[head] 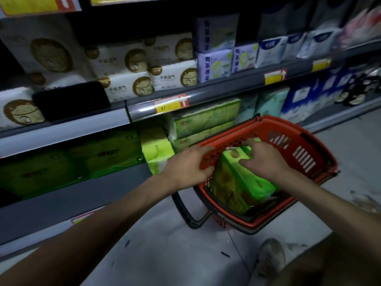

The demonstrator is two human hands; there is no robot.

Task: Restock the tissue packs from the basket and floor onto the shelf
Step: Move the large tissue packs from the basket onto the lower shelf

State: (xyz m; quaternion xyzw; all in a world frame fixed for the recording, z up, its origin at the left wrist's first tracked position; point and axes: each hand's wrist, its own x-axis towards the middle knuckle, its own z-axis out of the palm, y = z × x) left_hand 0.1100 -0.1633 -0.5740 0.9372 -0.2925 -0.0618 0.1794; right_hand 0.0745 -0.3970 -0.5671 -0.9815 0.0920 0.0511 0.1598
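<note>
Both arms stretched forward-down; left hand [185, 169] fingers curled; right hand [262, 162] fingers spread, clawed, gripping.

The basket [309, 153] stands on the floor [165, 244], just in front of the bottom shelf [86, 195]. A tissue pack [243, 182] lies tilted inside it, leaning toward the left wall. The left hand [185, 168] is on the basket's left rim, fingers over it and thumb outside the wall. The right hand [261, 159] grips the top of the pack. Behind the basket, more packs [206, 122] are stacked on the bottom shelf. Above them, past the shelf rail [206, 96], other packs [132, 65] fill the next level. A shoe [271, 256] rests on the floor nearer than the basket.
</note>
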